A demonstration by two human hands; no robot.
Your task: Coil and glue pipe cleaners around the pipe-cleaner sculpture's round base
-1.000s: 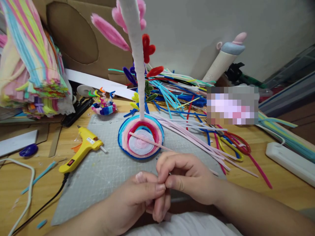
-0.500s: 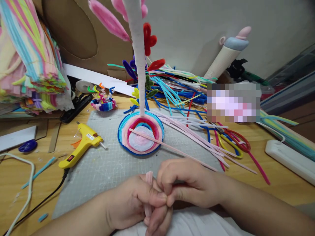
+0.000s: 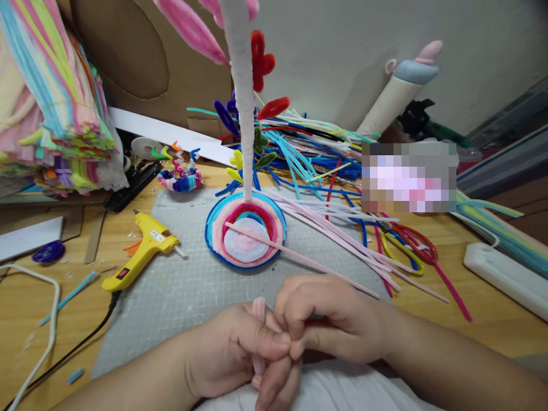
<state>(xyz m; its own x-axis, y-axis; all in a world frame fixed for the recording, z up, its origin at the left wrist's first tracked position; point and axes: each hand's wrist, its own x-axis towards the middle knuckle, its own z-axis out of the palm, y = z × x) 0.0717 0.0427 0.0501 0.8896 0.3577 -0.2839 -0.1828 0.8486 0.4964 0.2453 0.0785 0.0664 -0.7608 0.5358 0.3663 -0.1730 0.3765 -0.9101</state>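
Low in the head view, my left hand (image 3: 244, 348) is closed around a small bundle of pale pink pipe cleaners (image 3: 259, 309); its top pokes out above the thumb and the rest runs behind the fingers. My right hand (image 3: 329, 319) pinches at the left thumb tip. What lies in that pinch is hidden by the fingertips. Beyond my hands, a round base coiled from coloured pipe cleaners (image 3: 209, 228) rests on the grey cutting mat (image 3: 171, 308). From it rises a white wrapped stem (image 3: 245, 114) bearing fuzzy flowers and leaves. One pale pink pipe cleaner (image 3: 317, 265) lies across the base.
A yellow glue gun (image 3: 145, 248) lies at the left, its black cord trailing forward. Scissors with red and yellow handles (image 3: 413, 245) lie right, near a heap of loose pipe cleaners (image 3: 308, 154). Farther out are a pipe-cleaner bundle (image 3: 55, 97) and a white power strip (image 3: 505, 279).
Both hands keep nearly the same grip and place, fingertips still together. The view has shifted very slightly; the things on the table lie as before.
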